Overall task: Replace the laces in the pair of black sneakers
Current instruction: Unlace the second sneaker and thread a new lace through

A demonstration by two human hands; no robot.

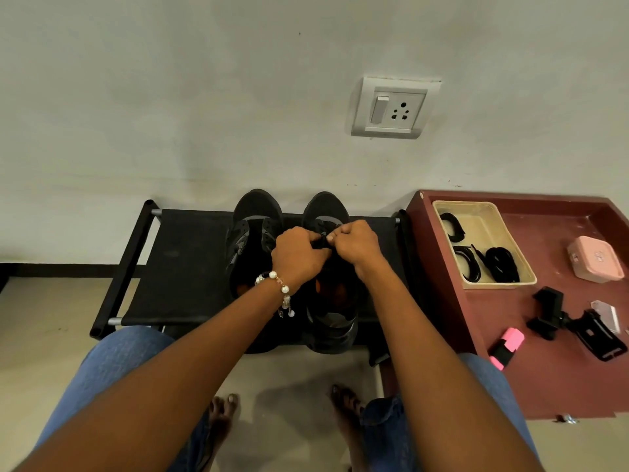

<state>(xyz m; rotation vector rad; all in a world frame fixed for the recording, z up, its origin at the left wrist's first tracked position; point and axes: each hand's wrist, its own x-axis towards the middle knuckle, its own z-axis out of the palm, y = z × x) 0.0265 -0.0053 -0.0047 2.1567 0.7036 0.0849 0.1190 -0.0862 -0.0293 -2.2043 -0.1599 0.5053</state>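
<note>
Sneakers (258,229), black, toes to wall; both hands (328,245) pinch black lace (321,241) over the right one.

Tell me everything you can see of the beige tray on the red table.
The tray is a shallow, beige, rectangular basket with low walls, seemingly plastic or woven. It sits flat at the back left of the red table, near the wall, its long side angled slightly. Inside lie several coiled black laces, one bundle at the far end and more at the near end. Neither hand touches it.
</note>
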